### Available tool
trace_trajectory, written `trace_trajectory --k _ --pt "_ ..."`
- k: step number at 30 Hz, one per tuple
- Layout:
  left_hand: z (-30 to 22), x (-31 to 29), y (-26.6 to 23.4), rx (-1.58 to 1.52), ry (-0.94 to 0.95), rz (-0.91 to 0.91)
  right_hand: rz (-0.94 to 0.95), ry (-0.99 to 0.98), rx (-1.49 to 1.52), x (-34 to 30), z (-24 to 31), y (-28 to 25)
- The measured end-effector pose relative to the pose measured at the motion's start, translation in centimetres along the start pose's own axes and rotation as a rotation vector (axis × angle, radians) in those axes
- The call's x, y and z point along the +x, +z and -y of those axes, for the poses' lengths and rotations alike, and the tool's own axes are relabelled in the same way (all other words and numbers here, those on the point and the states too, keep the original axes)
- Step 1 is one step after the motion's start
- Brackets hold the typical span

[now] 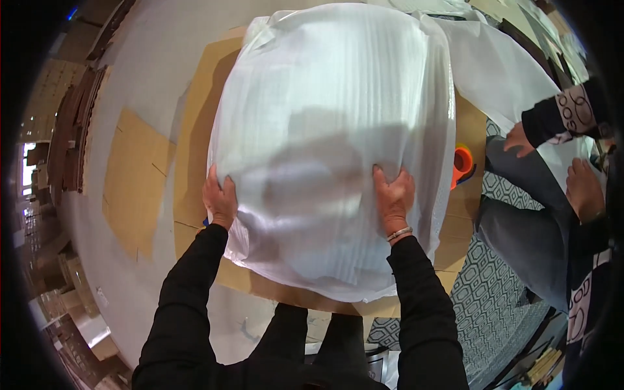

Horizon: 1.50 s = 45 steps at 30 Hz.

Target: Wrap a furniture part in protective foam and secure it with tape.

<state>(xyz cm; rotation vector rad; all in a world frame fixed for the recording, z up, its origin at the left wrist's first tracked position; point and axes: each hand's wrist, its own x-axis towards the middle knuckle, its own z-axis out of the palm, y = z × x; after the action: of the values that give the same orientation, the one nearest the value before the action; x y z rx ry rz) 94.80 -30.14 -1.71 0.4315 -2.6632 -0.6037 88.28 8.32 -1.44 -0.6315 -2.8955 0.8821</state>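
Inside the cardboard's near edge [279, 295], our left hand [221, 198] and right hand [394, 198] touch wrap [325, 84], thumbs wide, grip unclear. We likely align; next, smooth.

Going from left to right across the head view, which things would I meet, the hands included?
Flat cardboard piece, left hand on the white wrapping, right hand on it, orange ring-shaped object, co-worker's upper hand, co-worker's lower hand.

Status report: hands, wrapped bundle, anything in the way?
Left hand at left edge of white-wrapped bundle; right hand on top, toward its right. Bundle over cardboard. Orange object beside right edge; co-worker's hands farther right.
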Motion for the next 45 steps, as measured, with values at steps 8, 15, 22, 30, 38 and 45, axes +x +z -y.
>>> trace_trajectory --k 8,15,22,30,38,45 --pt "0.7 0.0 0.5 0.08 -0.009 -0.06 0.053 -0.005 -0.003 0.1 0.3 -0.5" --pt "2.1 -0.3 1.3 0.064 0.085 -0.128 -0.035 -0.081 -0.048 0.2 0.0 -0.2" --pt "-4.8 -1.4 -2.0 0.086 0.321 -0.065 -0.052 -0.073 -0.083 0.4 -0.1 -0.1" --pt "-14.8 -17.9 -6.1 -0.385 0.522 1.302 0.179 -0.04 -0.076 -0.2 -0.2 -1.9" --pt "-14.8 -21.4 -5.0 -0.146 0.636 1.583 0.036 -0.196 -0.051 -0.8 -6.4 -2.4" --pt "-14.4 -22.2 -1.6 -0.347 0.023 1.778 -0.305 -0.268 -0.278 -1.6 -7.4 -1.0"
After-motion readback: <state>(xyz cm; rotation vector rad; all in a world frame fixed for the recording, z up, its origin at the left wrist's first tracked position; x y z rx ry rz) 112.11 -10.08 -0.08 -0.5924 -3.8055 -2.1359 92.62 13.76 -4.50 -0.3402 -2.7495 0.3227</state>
